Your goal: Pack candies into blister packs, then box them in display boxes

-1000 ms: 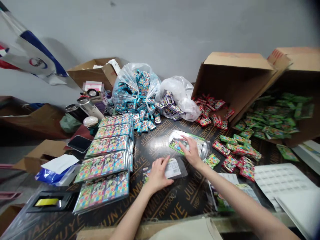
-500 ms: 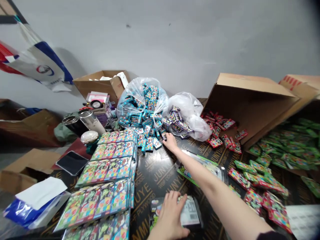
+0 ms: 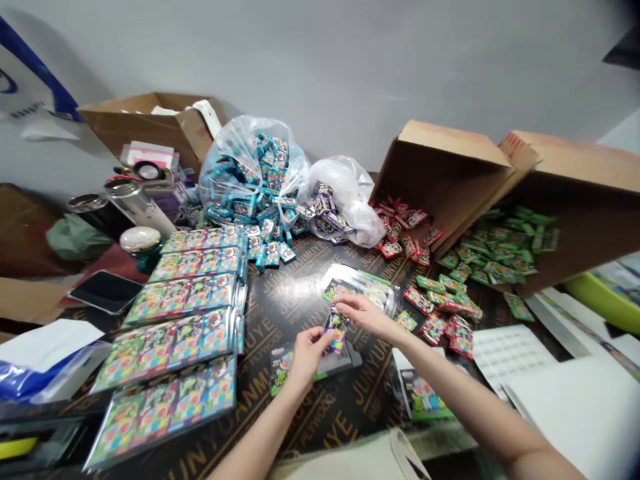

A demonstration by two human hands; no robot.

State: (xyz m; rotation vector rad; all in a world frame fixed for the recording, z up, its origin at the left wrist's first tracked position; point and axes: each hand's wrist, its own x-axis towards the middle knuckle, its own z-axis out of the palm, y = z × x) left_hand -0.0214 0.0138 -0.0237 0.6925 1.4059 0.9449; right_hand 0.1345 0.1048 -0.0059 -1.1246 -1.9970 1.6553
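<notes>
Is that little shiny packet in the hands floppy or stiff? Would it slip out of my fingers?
The small shiny packet is probably very light, since the left hand and right hand hold it with just their fingers. It looks fairly flat and firm, but it may bend a little. Its glossy wrapper could feel slippery.

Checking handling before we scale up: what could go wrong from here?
The small foil packet held between the left hand and right hand could slip onto the bagged pack below. Loose red packets beside the right forearm could get knocked into the green ones.
</notes>
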